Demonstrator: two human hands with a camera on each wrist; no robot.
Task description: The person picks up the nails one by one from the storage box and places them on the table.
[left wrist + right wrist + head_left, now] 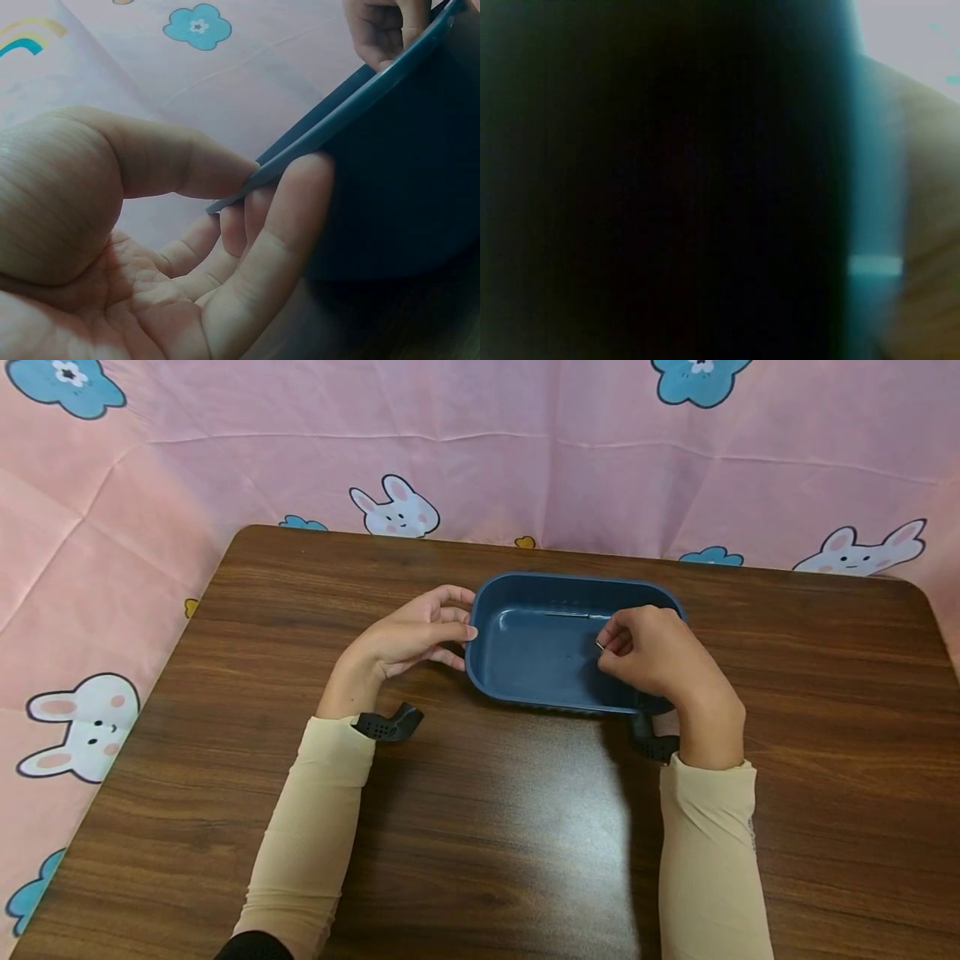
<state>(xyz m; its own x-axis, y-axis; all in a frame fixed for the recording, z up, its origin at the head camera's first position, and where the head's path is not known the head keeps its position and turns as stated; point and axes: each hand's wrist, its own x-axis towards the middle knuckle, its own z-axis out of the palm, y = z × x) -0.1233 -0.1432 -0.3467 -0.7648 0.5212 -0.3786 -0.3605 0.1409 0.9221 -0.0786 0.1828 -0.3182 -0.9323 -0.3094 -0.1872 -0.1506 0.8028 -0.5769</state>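
A dark blue rectangular plastic tub [528, 664] with rounded corners stands near the back of the table. My left hand [405, 631] pinches its left rim; in the left wrist view the thumb lies on top of the lip and the fingers are against the outer side. Over the tub's right part, my right hand [652, 647] pinches a small shiny metal piece [599, 645], mostly hidden by the fingertips. A thin dark metal rod [566, 615] lies along the far side of the tub's floor. The tub's wall fills most of the right wrist view, dark and blurred.
The brown wood-grain table [480, 827] extends on all sides of the tub. Behind it hangs a pink cloth [495, 402] printed with rabbits and blue flowers. Black wrist mounts [390, 723] sit at both sleeve cuffs, the right one close to the tub's near edge.
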